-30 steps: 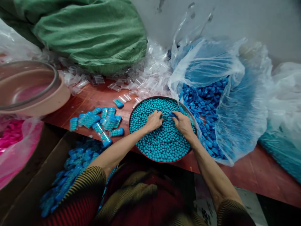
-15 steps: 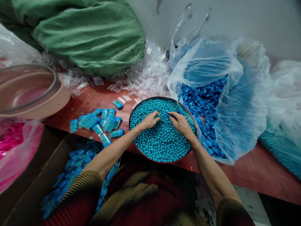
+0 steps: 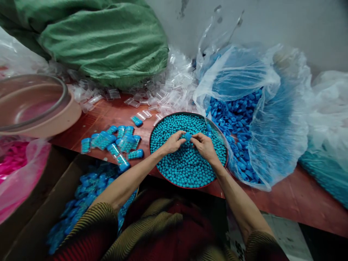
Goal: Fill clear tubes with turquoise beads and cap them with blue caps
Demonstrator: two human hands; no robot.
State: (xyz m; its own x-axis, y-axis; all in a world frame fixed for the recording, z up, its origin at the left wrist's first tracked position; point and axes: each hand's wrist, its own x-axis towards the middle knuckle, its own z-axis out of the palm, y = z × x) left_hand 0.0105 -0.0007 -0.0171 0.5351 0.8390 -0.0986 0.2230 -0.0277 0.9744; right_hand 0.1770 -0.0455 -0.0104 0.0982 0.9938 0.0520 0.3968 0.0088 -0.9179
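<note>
Over a round tray (image 3: 154, 163) heaped with turquoise beads (image 3: 187, 170), my two hands meet fingertip to fingertip. Between thumb and fingers, my left hand (image 3: 174, 141) pinches a small bead-filled container (image 3: 187, 136), seen mostly end-on. My right hand (image 3: 203, 145) is closed at the container's right side, its fingertips on a blue cap that they largely hide. Whether the cap sits fully on the container cannot be made out. Left of the tray lies a loose pile of clear containers with beads and blue caps (image 3: 126, 143).
A plastic bag (image 3: 277, 145) of blue caps (image 3: 239, 119) opens right of the tray. Empty clear containers (image 3: 171, 90) lie behind, below a green sack (image 3: 108, 43). Basins (image 3: 65, 116) stand left; a box below holds filled blue-capped containers (image 3: 84, 199).
My right hand has moved slightly left, bringing the blue cap against the container in my left hand. The hands now touch the same piece, where a gap showed before.
</note>
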